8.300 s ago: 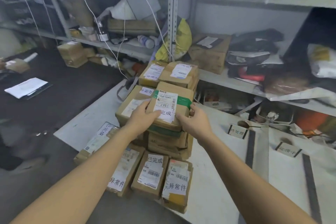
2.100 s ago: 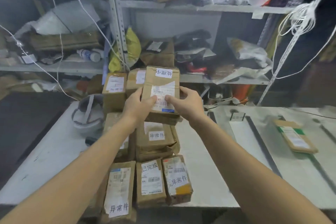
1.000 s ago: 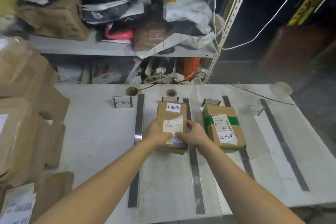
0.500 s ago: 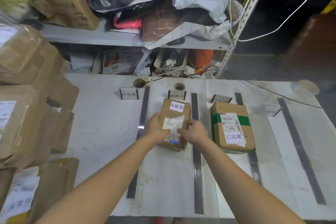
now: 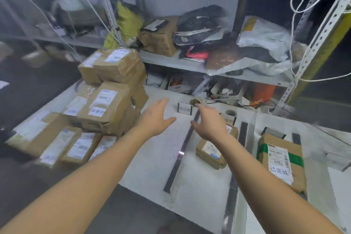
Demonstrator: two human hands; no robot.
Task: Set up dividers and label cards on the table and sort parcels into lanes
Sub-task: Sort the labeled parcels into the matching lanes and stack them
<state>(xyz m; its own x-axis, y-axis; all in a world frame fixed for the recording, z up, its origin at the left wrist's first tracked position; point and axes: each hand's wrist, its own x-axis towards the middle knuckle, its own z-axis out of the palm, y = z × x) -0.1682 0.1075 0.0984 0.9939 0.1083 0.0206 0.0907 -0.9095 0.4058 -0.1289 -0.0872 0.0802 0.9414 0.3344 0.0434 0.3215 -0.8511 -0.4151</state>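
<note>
Both my hands hang in the air over the white table [image 5: 157, 157], fingers spread and holding nothing. My left hand [image 5: 156, 118] points toward the stack of brown parcels [image 5: 106, 108] at the left. My right hand [image 5: 209, 121] is above the small brown parcel [image 5: 210, 153], which lies in the lane between two dark divider strips [image 5: 178, 156] [image 5: 234, 175]. A parcel with green tape [image 5: 281, 159] lies in the lane to its right. Label cards [image 5: 184, 108] [image 5: 228, 119] stand at the heads of the lanes.
Several more parcels [image 5: 74, 146] lie flat along the table's front left edge. Metal shelving [image 5: 209, 68] crammed with bags and boxes runs behind the table, with white cords [image 5: 296, 5] hanging at the right. Another divider strip [image 5: 296, 138] lies past the green-taped parcel.
Both hands have let go of the small parcel, which stays in its lane. They have lifted and swung left toward the parcel stack, and my view has turned left too.
</note>
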